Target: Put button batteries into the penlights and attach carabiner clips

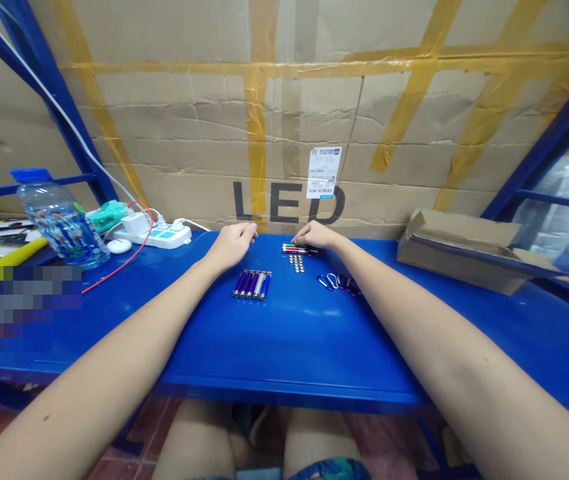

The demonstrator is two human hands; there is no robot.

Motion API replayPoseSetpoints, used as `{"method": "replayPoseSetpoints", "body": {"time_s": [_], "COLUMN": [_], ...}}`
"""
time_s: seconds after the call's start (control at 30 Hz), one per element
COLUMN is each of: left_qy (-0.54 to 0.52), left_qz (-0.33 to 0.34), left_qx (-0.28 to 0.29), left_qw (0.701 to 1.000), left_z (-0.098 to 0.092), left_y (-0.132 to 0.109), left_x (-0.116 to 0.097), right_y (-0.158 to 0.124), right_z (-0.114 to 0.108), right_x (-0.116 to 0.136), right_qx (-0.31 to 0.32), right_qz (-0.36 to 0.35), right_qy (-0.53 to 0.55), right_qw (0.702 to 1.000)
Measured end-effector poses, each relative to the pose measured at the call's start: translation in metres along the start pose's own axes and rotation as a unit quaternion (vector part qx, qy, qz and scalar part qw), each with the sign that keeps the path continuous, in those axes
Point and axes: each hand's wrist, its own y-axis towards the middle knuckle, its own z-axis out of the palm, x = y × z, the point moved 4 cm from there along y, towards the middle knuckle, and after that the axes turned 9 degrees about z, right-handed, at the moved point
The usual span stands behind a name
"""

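Note:
On the blue table (274, 333), several purple, silver and blue metal tubes (253, 285) lie side by side. My left hand (234, 243) is above and behind them, its fingers closed together near the cardboard; whatever they hold, if anything, is too small to name. My right hand (314, 235) reaches over red and green tubes (294, 249), fingertips close to their left ends, partly hiding them. Small round silver pieces (297, 264) sit in rows just in front. Several carabiners (333, 282) lie to the right, some hidden behind my right forearm.
A plastic bottle (61, 220), a white power strip (159, 233) and a red cable (137, 257) are on the left. An open cardboard box (464, 250) stands on the right. A large taped carton (204, 133) rises behind the table.

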Motion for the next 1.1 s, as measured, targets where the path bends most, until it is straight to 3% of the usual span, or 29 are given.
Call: {"method": "replayPoseSetpoints", "body": {"time_s": [0.3,0.43,0.53,0.63,0.77,0.93,1.0,1.1], "left_qy": [0.008,0.017,0.011,-0.035,-0.054,-0.033,-0.029,-0.038], "left_qz": [-0.011,-0.002,0.027,0.045,0.060,0.050,0.037,0.008], "left_qx": [0.012,0.045,0.084,0.157,0.253,0.284,0.291,0.308], "left_qw": [1.000,0.999,0.996,0.986,0.964,0.957,0.956,0.950], "left_z": [0.001,0.004,0.008,0.015,0.022,0.023,0.022,0.023], "left_y": [0.000,-0.001,-0.003,-0.006,-0.010,-0.013,-0.014,-0.017], "left_x": [0.002,-0.004,-0.015,-0.023,-0.029,-0.034,-0.035,-0.034], "right_y": [0.002,0.001,0.002,-0.006,-0.053,-0.136,-0.151,-0.152], "right_z": [-0.001,-0.001,-0.004,-0.012,-0.012,0.032,0.047,0.060], "right_x": [-0.005,-0.008,-0.006,0.006,0.038,0.076,0.080,0.079], "right_qx": [-0.008,-0.020,-0.048,-0.109,-0.163,0.007,0.031,0.037], "right_qz": [-0.003,-0.012,-0.025,-0.056,-0.133,-0.267,-0.265,-0.263], "right_qy": [0.009,0.032,0.036,0.016,-0.045,-0.155,-0.170,-0.183], "right_qw": [1.000,0.999,0.998,0.992,0.977,0.951,0.949,0.947]}}
